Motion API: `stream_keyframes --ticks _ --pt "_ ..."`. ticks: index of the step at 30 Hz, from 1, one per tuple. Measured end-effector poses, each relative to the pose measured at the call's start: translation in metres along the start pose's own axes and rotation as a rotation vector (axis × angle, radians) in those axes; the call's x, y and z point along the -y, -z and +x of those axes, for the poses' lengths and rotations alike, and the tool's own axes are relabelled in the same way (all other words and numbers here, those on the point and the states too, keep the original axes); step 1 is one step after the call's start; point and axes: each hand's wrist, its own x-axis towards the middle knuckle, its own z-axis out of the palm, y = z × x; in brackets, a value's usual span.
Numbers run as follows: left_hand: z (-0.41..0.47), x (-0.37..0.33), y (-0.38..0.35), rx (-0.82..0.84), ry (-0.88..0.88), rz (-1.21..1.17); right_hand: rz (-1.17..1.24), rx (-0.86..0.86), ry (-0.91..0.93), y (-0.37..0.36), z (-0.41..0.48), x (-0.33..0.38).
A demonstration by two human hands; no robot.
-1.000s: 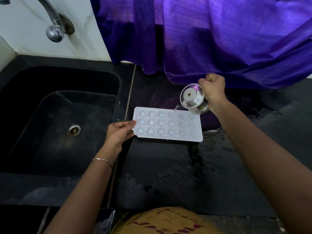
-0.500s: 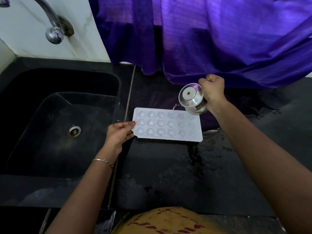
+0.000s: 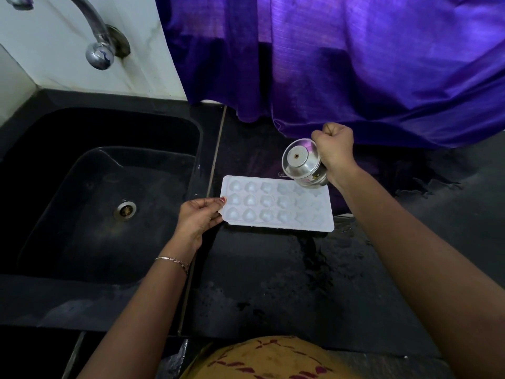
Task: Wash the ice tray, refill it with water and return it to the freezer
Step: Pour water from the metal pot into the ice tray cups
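The white ice tray lies flat on the black stone counter, just right of the sink. My left hand pinches its short left edge, thumb on top and fingers curled beneath. My right hand is a closed fist round the handle of a steel cup, tipped over the tray's far right corner. The counter is wet, with splashes and dark streaks in front of the tray. The sink is black too, with a metal drain. A chrome tap juts from the white wall. A purple curtain hangs down to the counter's back edge.
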Motion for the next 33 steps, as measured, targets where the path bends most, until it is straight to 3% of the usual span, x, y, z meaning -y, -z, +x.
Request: stream_keyframes --ticks 23,33 --pt "0.002 0.001 0.001 -0.001 -0.009 0.007 -0.069 0.017 0.092 -0.005 0.003 0.007" --pt "0.001 0.001 0.0 0.001 -0.005 -0.01 0.148 -0.014 -0.125 -0.012 -0.002 0.01"
